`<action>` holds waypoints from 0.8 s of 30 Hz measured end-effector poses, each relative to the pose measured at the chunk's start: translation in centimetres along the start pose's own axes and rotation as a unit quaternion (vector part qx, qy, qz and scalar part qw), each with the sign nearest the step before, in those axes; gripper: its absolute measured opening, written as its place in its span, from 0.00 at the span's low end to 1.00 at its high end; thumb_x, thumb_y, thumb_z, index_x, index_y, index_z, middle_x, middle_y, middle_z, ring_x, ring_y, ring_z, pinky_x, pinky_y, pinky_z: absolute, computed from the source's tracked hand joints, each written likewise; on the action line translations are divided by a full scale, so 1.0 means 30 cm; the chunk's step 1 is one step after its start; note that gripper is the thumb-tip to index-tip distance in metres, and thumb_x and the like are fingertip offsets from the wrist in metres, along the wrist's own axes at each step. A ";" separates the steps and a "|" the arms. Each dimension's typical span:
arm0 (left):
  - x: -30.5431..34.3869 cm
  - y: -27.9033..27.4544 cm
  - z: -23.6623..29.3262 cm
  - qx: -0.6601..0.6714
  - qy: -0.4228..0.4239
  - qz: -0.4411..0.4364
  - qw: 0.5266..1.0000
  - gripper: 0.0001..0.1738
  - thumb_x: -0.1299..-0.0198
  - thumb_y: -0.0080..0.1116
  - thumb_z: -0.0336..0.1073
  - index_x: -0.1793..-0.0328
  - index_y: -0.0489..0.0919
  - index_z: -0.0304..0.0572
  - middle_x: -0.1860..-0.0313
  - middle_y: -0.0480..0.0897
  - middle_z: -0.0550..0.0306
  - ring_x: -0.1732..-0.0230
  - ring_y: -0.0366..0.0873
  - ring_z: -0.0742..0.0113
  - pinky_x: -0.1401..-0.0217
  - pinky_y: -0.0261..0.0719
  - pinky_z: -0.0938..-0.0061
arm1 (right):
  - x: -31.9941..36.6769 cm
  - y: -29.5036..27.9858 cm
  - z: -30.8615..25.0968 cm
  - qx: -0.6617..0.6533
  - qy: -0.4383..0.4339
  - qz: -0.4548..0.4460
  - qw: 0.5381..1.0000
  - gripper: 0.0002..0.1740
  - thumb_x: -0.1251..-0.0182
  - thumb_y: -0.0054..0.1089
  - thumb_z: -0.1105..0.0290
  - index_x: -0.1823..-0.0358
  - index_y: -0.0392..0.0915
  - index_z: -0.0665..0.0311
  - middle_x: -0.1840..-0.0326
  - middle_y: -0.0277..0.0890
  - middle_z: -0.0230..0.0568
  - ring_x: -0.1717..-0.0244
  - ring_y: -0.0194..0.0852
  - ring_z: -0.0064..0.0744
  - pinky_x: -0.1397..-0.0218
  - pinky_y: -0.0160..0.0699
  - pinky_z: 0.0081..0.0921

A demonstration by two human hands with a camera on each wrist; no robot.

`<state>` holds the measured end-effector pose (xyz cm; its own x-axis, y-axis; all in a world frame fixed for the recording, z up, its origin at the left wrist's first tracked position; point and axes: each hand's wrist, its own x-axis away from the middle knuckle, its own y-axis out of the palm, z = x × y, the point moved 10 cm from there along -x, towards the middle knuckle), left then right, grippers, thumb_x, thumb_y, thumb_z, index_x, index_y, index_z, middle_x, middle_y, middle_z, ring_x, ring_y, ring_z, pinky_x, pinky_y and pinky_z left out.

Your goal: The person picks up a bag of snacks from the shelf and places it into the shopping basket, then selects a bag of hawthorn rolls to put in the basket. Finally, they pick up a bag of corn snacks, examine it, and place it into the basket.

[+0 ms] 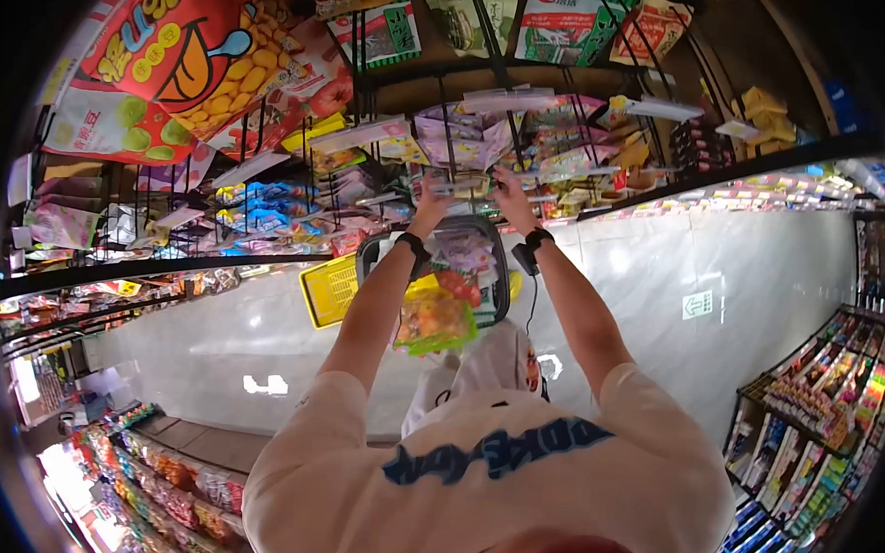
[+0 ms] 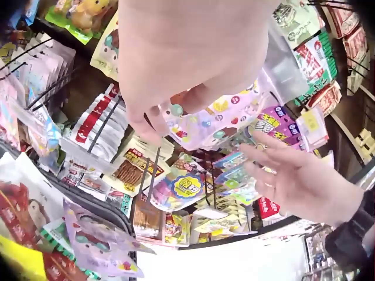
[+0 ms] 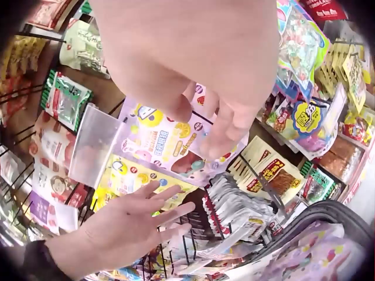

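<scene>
In the head view both bare hands reach forward to the snack rack: the left hand [image 1: 428, 208] and the right hand [image 1: 513, 203]. Between them hangs a pale purple snack bag [image 3: 161, 140] with fruit and cartoon prints. The left hand [image 3: 126, 228], its fingers spread, lies by a yellow snack bag [image 3: 126, 178] beside the purple one. On the other side the right hand [image 2: 307, 184] has its fingers extended towards purple packs [image 2: 275, 126]. Below the hands, a dark-rimmed basket [image 1: 507, 279] contains several packs, among them purple bags [image 2: 96, 240].
Metal hooks and clear price-tag holders [image 3: 94, 146] stick out from the rack. A yellow basket [image 1: 330, 290] is beside the dark-rimmed one, over the pale floor [image 1: 647, 274]. Shelves of goods [image 1: 818, 407] line the aisle's other side. Large red snack bags [image 1: 167, 62] hang upper left.
</scene>
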<state>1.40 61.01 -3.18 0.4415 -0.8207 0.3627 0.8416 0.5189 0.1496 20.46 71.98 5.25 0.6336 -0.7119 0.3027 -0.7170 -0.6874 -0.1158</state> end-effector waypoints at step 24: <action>0.518 0.140 0.265 -0.210 0.097 -0.018 0.973 0.24 0.43 0.63 0.40 0.45 0.70 0.33 0.56 0.82 0.44 0.57 0.82 0.57 0.55 0.78 0.65 | 0.319 0.029 -0.003 -0.037 -0.025 0.028 0.999 0.12 0.34 0.59 0.66 0.66 0.77 0.72 0.78 0.76 0.37 0.78 0.73 0.20 0.76 0.70 0.23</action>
<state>9.33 52.35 10.41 0.4262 -0.8869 0.1782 0.8922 0.3797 -0.2444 25.88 64.58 8.12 0.6038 -0.7572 0.2492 -0.7707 -0.6343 -0.0602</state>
